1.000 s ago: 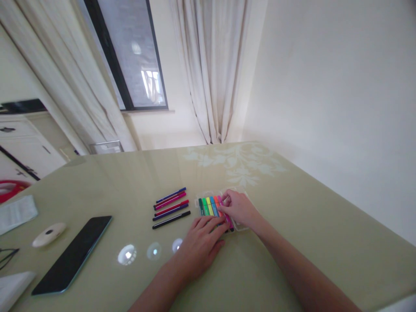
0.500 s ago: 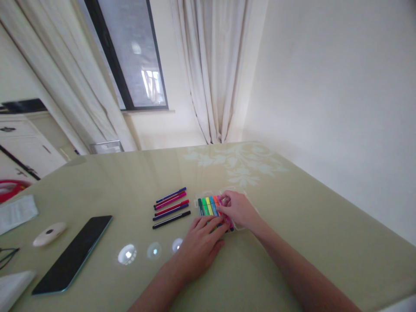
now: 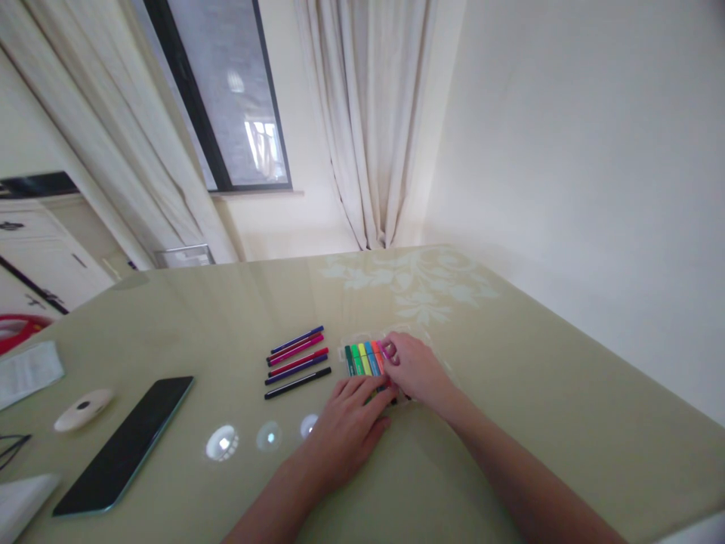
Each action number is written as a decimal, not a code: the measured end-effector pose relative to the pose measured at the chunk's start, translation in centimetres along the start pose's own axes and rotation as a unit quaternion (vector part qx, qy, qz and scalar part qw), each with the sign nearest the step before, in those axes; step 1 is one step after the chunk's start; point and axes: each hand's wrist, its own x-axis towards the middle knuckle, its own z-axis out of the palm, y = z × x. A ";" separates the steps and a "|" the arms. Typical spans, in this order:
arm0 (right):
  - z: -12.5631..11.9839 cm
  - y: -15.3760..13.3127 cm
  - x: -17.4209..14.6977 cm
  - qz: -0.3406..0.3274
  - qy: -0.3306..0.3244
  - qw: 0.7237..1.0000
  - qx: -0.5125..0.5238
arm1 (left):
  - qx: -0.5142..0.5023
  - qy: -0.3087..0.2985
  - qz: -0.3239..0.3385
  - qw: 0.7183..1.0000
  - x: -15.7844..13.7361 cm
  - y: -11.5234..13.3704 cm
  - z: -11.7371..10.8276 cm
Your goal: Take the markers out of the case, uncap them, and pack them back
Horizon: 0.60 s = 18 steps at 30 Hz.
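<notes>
A clear plastic case (image 3: 342,353) lies on the table with a row of coloured markers (image 3: 362,360) in it: dark green, green, yellow, blue and orange. My right hand (image 3: 416,369) pinches a pink marker (image 3: 385,350) at the right end of the row. Across the near part of the case lies my left hand (image 3: 354,427), its fingers stretched out over the lower ends of the markers, which they partly hide. Several loose markers, among them a black marker (image 3: 297,384) and a red marker (image 3: 298,363), rest left of the case.
A dark tablet-like slab (image 3: 124,446) lies on the left of the table (image 3: 226,317). Beside it are a white oval object (image 3: 84,410), a pale folded cloth (image 3: 31,374) and a black cable (image 3: 12,451). A wall (image 3: 594,189) runs along the right.
My right hand has shifted slightly, its fingers closing more tightly at the pink marker. My left hand stays nearly still over the case.
</notes>
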 end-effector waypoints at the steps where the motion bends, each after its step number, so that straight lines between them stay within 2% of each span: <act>1: 0.1 0.0 0.0 -0.006 0.005 1.000 -0.004 | -0.001 -0.002 0.000 1.000 0.0 0.0 0.0; 12: -0.3 1.1 0.6 -0.028 -0.002 0.999 0.022 | 0.003 -0.011 -0.003 1.000 0.0 -0.1 0.2; 18: -0.6 1.3 1.0 0.000 0.006 0.998 0.061 | 0.003 -0.004 -0.001 1.000 0.0 -0.1 0.2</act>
